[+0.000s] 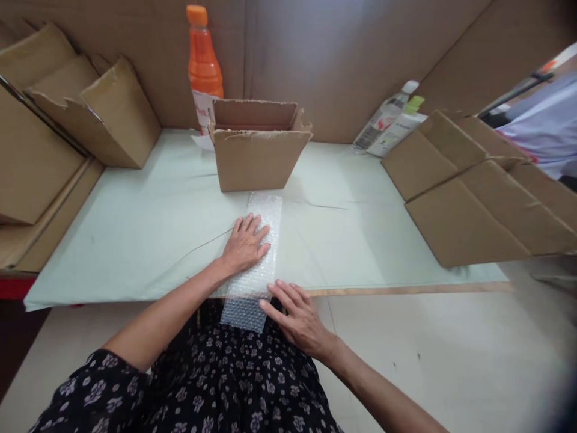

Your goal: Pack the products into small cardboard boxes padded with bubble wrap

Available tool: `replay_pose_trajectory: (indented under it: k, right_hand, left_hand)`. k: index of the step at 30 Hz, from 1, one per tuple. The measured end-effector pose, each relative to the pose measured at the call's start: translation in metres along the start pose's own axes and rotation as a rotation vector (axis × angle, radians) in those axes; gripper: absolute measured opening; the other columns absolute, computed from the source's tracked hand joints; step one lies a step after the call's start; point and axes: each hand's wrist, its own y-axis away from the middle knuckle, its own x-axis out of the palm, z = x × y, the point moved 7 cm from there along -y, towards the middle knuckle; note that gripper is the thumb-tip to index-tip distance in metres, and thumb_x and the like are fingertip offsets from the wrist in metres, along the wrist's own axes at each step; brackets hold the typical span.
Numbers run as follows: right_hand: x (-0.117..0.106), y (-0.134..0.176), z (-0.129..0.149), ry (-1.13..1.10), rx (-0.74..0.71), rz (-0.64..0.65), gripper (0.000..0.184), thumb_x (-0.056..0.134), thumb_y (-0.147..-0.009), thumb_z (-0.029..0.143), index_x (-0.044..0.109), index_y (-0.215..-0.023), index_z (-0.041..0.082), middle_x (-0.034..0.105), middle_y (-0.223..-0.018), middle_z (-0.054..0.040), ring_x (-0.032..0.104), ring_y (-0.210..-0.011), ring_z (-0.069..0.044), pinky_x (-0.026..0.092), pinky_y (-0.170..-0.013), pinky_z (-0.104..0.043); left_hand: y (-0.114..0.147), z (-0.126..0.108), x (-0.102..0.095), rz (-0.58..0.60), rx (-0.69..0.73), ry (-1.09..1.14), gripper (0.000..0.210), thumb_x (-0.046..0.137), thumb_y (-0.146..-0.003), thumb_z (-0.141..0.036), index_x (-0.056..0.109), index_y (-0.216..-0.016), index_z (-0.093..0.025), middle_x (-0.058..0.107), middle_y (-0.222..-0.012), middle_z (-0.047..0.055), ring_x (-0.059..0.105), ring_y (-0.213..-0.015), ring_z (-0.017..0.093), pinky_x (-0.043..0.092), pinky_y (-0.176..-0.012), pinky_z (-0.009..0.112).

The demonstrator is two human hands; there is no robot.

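Observation:
A long strip of clear bubble wrap runs from the front of a cardboard box over the near table edge, its lower end hanging above my lap. My left hand lies on the strip's left part, palm down with the fingers spread. Beside the strip's right edge, at the table's rim, is my right hand; its fingers are apart and the fingertips reach the bubble wrap's edge. Neither hand grips anything. The open cardboard box stands just beyond the strip's far end.
An orange bottle stands behind the box. More cardboard boxes are at the left, and others at the right. A clear bottle leans at the back right. Dark threads lie on the pale green tabletop. Another person's clothing shows far right.

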Motion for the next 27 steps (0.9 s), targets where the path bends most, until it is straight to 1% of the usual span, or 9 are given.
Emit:
replay_pose_trajectory:
  k: [4,8,10,13,15,17,22,25,27]
  right_hand:
    - [-0.005,-0.044,-0.01,-0.237,0.143,-0.206,0.022,0.052,-0.096,0.016,0.07,-0.105,0.025,0.073,-0.091,-0.0038,0.065,-0.089,-0.019,0.048,-0.086,-0.039]
    - [-0.029,-0.047,-0.047,-0.334,0.408,-0.347,0.021,0.051,-0.097,0.019,0.068,-0.108,0.025,0.073,-0.091,-0.0052,0.066,-0.088,-0.02,0.052,-0.081,-0.038]
    - [-0.032,-0.037,-0.046,-0.191,0.312,-0.276,0.031,0.051,-0.095,0.015,0.064,-0.12,0.025,0.072,-0.112,-0.009,0.064,-0.109,-0.024,0.05,-0.09,-0.042]
    - [-0.014,-0.022,-0.025,0.029,0.065,-0.066,0.048,0.049,-0.091,0.009,0.057,-0.135,0.027,0.057,-0.143,-0.0113,0.045,-0.138,-0.029,0.04,-0.105,-0.05]
    - [0.002,-0.021,-0.01,0.05,-0.029,0.014,0.051,0.047,-0.091,0.008,0.055,-0.138,0.028,0.055,-0.146,-0.0095,0.04,-0.142,-0.028,0.037,-0.109,-0.049]
    - [0.006,-0.029,-0.001,-0.017,-0.034,-0.036,0.047,0.047,-0.091,0.009,0.06,-0.132,0.029,0.064,-0.134,-0.0072,0.049,-0.133,-0.025,0.039,-0.107,-0.047]
    - [-0.01,-0.05,-0.039,-0.269,0.367,-0.334,0.031,0.05,-0.092,0.015,0.065,-0.116,0.028,0.07,-0.089,-0.004,0.063,-0.089,-0.022,0.047,-0.084,-0.04]
    - [-0.003,-0.055,-0.073,-0.279,0.636,-0.242,0.02,0.056,-0.092,0.031,0.066,-0.107,0.023,0.067,-0.08,-0.0044,0.06,-0.078,-0.023,0.047,-0.074,-0.036]
    - [0.003,-0.059,-0.086,-0.236,0.7,-0.158,0.02,0.058,-0.09,0.034,0.065,-0.103,0.021,0.065,-0.074,-0.0027,0.059,-0.073,-0.022,0.045,-0.073,-0.035]
  left_hand:
    - [0.0,0.001,-0.003,-0.003,-0.013,0.014,0.05,0.051,-0.095,-0.041,0.053,-0.141,-0.021,0.039,-0.158,0.015,0.027,-0.15,0.036,0.02,-0.12,0.057]
    - [0.0,0.009,-0.007,-0.007,-0.032,0.033,0.048,0.055,-0.093,-0.039,0.056,-0.138,-0.022,0.04,-0.158,0.014,0.03,-0.148,0.034,0.026,-0.119,0.052]
    - [0.0,0.012,-0.008,-0.006,-0.038,0.047,0.049,0.056,-0.092,-0.038,0.056,-0.138,-0.022,0.039,-0.159,0.013,0.03,-0.149,0.033,0.026,-0.12,0.051]
    - [-0.001,0.013,-0.007,0.002,-0.033,0.058,0.05,0.055,-0.093,-0.038,0.054,-0.14,-0.022,0.038,-0.16,0.013,0.028,-0.15,0.033,0.022,-0.121,0.051]
    - [0.0,0.012,-0.006,-0.003,-0.029,0.05,0.051,0.054,-0.094,-0.039,0.052,-0.142,-0.021,0.037,-0.16,0.014,0.027,-0.15,0.033,0.02,-0.122,0.053]
    - [0.0,0.01,-0.004,-0.012,-0.031,0.043,0.051,0.053,-0.094,-0.038,0.052,-0.142,-0.021,0.036,-0.16,0.015,0.027,-0.15,0.034,0.019,-0.122,0.054]
    - [-0.004,0.016,-0.002,-0.026,-0.062,0.268,0.047,0.061,-0.089,-0.037,0.06,-0.135,-0.025,0.04,-0.159,0.01,0.026,-0.151,0.033,0.014,-0.124,0.055]
    - [-0.009,0.031,-0.01,-0.053,-0.098,0.387,0.039,0.056,-0.091,-0.033,0.063,-0.129,-0.026,0.051,-0.152,0.007,0.037,-0.146,0.028,0.024,-0.122,0.051]
    - [-0.006,0.043,-0.022,-0.093,-0.134,0.434,0.041,0.041,-0.098,-0.029,0.059,-0.134,-0.023,0.057,-0.145,0.008,0.048,-0.138,0.023,0.037,-0.116,0.044]
